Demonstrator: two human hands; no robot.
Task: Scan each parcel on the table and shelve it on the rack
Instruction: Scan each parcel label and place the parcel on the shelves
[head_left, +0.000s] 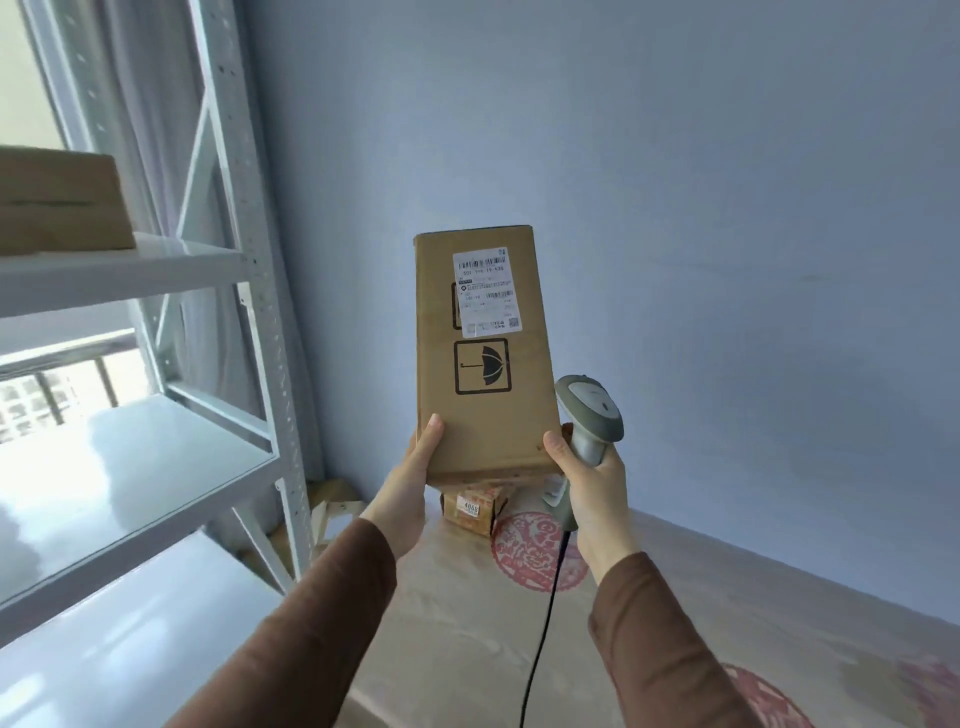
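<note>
Three tiers of the white metal rack (130, 270) fill the left of the view, glossy and pale, and a brown carton (60, 200) already sits on the top one at the far left. Below and to the right spreads the table (675, 623), covered in a beige cloth stamped with red round motifs. Above it, raised against the blue wall, is the tall cardboard parcel (483, 353), held upright with its shipping label (485, 292) and an umbrella mark facing the camera.

The left hand (410, 483) cups the parcel's lower left edge, thumb on the front face and fingers out of sight behind. The right hand (592, 478) is wrapped around the handle of a grey scanner (589, 415), only its thumb pressing the parcel's lower right edge; the scanner's head sits beside the box rather than aiming at the label. A black cable (545, 613) hangs from it to the table. A small parcel (475, 509) with a yellowish tag lies on the cloth just beneath.

The hold looks top-heavy: with the grip low and the right hand mostly busy with the scanner, the box could tip or slip as it swings toward the rack. The dangling cable might also snag on the small parcel or the table edge.
</note>
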